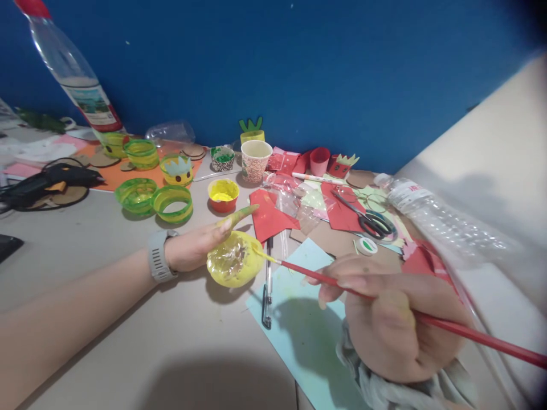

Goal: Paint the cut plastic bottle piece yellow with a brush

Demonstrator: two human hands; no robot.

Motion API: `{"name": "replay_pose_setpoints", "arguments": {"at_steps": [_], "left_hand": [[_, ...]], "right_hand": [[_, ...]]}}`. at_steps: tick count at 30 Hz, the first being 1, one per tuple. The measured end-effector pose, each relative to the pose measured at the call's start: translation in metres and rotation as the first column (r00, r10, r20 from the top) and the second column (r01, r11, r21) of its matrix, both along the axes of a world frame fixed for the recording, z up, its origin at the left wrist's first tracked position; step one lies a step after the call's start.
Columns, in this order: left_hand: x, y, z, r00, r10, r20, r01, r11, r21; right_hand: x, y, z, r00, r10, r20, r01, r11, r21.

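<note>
Left of centre, the left hand grasps a yellow-painted clear plastic bottle base by its upper-left side. At lower right, the right hand grips a red-handled paintbrush in its fingers. The brush's long axis slants from lower right up toward centre, its yellow tip touching the base's right side; the left hand is nearer the base. Beside the base stands a gel pen, lying partly over light blue paper; just above, a yellow paint cup.
</note>
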State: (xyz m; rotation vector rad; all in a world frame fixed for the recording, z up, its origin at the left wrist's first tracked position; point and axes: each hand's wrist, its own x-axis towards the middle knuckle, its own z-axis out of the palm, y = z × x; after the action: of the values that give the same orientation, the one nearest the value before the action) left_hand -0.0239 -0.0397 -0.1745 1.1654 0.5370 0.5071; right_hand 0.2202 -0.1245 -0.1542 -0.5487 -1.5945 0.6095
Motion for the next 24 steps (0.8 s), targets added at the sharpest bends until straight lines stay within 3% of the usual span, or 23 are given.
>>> {"name": "replay_pose_setpoints", "arguments": {"at_steps": [4, 10, 12, 14, 16, 19, 21, 24], "left_hand": [[0.000, 0.000, -0.002, 0.998, 0.058, -0.001, -0.058, 0.998, -0.016], [0.002, -0.001, -0.003, 0.996, 0.086, 0.021, -0.085, 0.994, -0.072], [0.003, -0.001, -0.003, 0.996, 0.088, 0.032, -0.085, 0.993, -0.078], [0.004, -0.001, -0.002, 0.996, 0.082, 0.024, -0.080, 0.993, -0.086], [0.004, 0.000, -0.001, 0.997, 0.077, 0.018, -0.075, 0.991, -0.110], [0.003, 0.001, -0.001, 0.997, 0.064, 0.038, -0.058, 0.988, -0.141], [0.001, 0.002, -0.001, 0.997, 0.048, 0.052, -0.040, 0.988, -0.146], [-0.001, 0.002, -0.002, 0.997, 0.047, 0.064, -0.038, 0.989, -0.141]], "right_hand": [[-0.013, -0.003, 0.009, 0.997, 0.047, -0.062, -0.045, 0.998, 0.039], [-0.022, -0.005, 0.014, 0.962, 0.214, 0.171, -0.218, 0.976, 0.003], [-0.020, -0.006, 0.012, 0.953, 0.251, 0.173, -0.249, 0.968, -0.032], [-0.019, -0.007, 0.009, 0.980, 0.183, 0.080, -0.180, 0.983, -0.041], [-0.018, -0.009, 0.009, 0.999, 0.004, -0.050, -0.005, 1.000, -0.030], [-0.018, -0.007, 0.016, 0.930, -0.263, -0.255, 0.235, 0.963, -0.134], [-0.017, -0.002, 0.022, 0.892, -0.312, -0.328, 0.230, 0.936, -0.267], [-0.010, 0.009, 0.025, 0.898, -0.298, -0.324, 0.145, 0.895, -0.422]]}}
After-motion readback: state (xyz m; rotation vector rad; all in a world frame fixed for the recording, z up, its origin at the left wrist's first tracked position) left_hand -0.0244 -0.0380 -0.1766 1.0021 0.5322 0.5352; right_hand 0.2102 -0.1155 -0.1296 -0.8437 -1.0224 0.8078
